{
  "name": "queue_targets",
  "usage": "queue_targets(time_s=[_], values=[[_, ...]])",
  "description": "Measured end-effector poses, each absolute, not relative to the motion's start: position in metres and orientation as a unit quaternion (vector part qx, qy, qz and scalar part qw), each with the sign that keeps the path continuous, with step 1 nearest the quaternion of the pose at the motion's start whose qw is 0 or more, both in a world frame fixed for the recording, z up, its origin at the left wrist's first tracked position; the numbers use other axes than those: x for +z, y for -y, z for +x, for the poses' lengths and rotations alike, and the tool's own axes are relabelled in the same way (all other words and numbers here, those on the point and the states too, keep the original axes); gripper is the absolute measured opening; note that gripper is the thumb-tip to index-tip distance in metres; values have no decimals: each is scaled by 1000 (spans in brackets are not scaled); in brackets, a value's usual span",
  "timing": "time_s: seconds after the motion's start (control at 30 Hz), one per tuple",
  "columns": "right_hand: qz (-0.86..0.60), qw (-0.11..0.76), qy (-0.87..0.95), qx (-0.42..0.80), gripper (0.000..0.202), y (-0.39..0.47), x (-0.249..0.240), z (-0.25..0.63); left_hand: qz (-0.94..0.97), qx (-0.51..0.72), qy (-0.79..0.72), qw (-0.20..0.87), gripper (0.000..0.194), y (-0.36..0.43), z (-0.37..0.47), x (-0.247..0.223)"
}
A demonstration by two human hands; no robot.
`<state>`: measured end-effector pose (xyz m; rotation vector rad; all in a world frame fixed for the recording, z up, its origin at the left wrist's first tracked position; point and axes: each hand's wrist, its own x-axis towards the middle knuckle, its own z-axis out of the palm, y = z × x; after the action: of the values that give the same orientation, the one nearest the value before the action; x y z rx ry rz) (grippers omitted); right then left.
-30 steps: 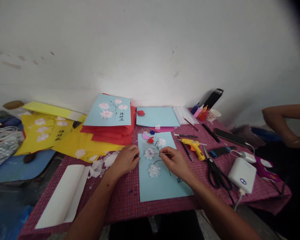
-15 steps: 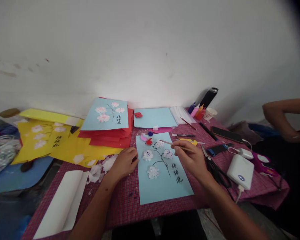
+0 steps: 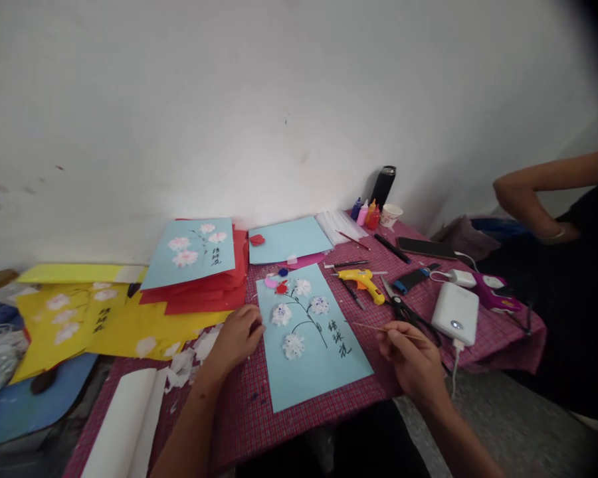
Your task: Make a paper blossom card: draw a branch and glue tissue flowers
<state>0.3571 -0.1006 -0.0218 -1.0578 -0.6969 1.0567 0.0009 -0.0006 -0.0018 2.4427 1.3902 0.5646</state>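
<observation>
A light-blue sheet (image 3: 319,378) lies on the table, with a painted black branch, white ruffled paper flowers (image 3: 294,346) and black characters (image 3: 339,342). Purple-blue specks dot several flowers. My right hand (image 3: 411,355) pinches a thin paintbrush (image 3: 369,326), its tip pointing left over the sheet's right edge. Close by the sheet's left edge, my left hand (image 3: 239,335) rests with its fingers curled in; nothing shows in them. Blobs of pink, red (image 3: 282,287) and dark blue paint sit at the sheet's top left corner.
A yellow glue gun (image 3: 361,275), scissors (image 3: 403,307) and a white power bank (image 3: 456,313) lie right. Paint bottles (image 3: 363,214), a paper cup (image 3: 391,215) and a black flask (image 3: 383,187) stand behind. Red and yellow paper (image 3: 194,299) is stacked left. Another person's arm (image 3: 553,189) shows right.
My right hand with the paintbrush has drawn back from the top flower, down and to the right, uncovering the glue gun. My left hand stays by the sheet. The view has shifted slightly.
</observation>
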Motion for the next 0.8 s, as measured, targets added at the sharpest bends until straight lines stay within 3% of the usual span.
queue_targets(time_s=[0.33, 0.53, 0.8], values=[[-458, 648, 360, 492, 10, 109, -30, 354, 845, 190, -487, 114, 5, 3, 3, 0], [-522, 530, 491, 454, 16, 108, -16, 330, 847, 188, -481, 123, 6, 5, 3, 4], [-491, 406, 676, 369, 13, 89, 12, 281, 848, 185, -479, 131, 6, 7, 1, 4]])
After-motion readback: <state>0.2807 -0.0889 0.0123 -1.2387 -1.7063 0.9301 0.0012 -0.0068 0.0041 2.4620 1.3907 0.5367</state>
